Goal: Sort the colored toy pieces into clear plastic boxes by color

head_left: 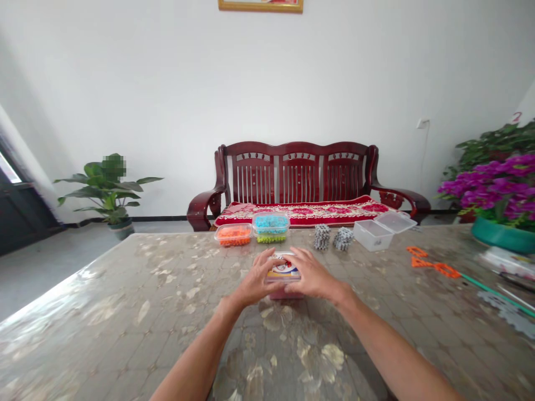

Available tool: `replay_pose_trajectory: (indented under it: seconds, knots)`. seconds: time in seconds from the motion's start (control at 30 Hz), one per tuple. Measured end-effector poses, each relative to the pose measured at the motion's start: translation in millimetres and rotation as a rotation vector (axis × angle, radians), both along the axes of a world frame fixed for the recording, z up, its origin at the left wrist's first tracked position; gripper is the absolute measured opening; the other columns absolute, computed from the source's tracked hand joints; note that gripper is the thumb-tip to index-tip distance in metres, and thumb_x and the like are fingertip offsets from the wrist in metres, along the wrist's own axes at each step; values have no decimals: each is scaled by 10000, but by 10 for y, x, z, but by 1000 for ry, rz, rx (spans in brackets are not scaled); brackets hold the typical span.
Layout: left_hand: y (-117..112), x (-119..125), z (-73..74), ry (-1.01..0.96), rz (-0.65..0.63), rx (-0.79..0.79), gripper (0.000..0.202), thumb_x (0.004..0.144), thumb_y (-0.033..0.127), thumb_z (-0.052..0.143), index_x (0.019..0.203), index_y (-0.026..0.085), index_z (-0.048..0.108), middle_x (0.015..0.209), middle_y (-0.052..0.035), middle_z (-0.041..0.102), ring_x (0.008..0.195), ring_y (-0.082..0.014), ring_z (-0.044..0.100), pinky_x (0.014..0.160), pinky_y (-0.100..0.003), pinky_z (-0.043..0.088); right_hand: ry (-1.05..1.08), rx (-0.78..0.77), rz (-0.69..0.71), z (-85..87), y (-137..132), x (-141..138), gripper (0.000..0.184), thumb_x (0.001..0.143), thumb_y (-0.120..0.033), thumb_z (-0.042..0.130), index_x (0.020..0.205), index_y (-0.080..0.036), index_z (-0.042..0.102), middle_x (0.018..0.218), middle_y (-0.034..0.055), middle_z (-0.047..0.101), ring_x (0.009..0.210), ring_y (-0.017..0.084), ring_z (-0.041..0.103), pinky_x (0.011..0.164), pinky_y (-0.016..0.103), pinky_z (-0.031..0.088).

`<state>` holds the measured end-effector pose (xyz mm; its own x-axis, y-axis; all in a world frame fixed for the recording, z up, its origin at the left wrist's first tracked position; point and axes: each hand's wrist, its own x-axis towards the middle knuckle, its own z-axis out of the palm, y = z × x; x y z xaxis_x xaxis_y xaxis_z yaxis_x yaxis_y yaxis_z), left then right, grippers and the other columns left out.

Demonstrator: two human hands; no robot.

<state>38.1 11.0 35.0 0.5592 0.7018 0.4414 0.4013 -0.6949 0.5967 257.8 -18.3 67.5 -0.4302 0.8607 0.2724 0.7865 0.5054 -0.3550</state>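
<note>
A lidded plastic box (284, 273) with a printed label on top and pinkish contents stands on the table right in front of me. My left hand (259, 278) is wrapped round its left side, the thumb along the near edge. From the right, my right hand (311, 277) grips the same box, fingers over the lid and thumb at the front. Beyond the hands, a box of orange pieces (234, 236) sits to the left. Beside it a box of blue pieces (271, 224) is stacked on a box of yellow-green pieces (271, 238).
Two clusters of grey pieces (321, 236) stand near the far edge, left of an open clear box (373, 235). On the right lie orange shapes with a green stick (472, 279), a grey toothed piece (507, 312) and a flower pot (504, 235). A wooden bench (298, 172) is behind the table.
</note>
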Motion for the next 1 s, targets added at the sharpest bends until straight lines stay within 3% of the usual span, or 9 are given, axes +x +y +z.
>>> replay_pose_trajectory:
  seconds: [0.23, 0.53, 0.87, 1.0]
  knots:
    - [2, -5, 19, 26, -14, 41, 460, 812, 407, 730, 1237, 269, 619, 1465, -138, 436, 1411, -341, 346, 1158, -550, 283, 10, -42, 32, 30, 18, -5, 808, 681, -496, 782, 1404, -273, 499, 1446, 121, 437, 1341, 334, 378, 1121, 495, 302]
    - [104, -31, -91, 60, -24, 124, 439, 836, 461, 696, 1238, 298, 628, 1464, -117, 463, 1386, -342, 352, 1165, -574, 253, -43, 61, 18, 87, -31, -44, 673, 739, -563, 739, 1320, -267, 573, 1305, 112, 522, 1204, 310, 452, 1025, 441, 402]
    - [107, -36, -101, 90, -66, 194, 408, 882, 425, 659, 1272, 314, 611, 1447, -77, 520, 1381, -299, 390, 1219, -545, 177, -24, 143, 9, 19, -21, -74, 553, 801, -523, 693, 1270, -240, 616, 1267, 122, 553, 1176, 304, 466, 1011, 443, 419]
    - [77, -26, -49, 79, -51, 183, 455, 837, 392, 712, 1272, 298, 612, 1431, -90, 529, 1383, -319, 382, 1199, -555, 223, 53, 144, 16, -49, -13, -44, 647, 761, -536, 726, 1322, -241, 594, 1335, 133, 527, 1225, 311, 453, 1062, 474, 381]
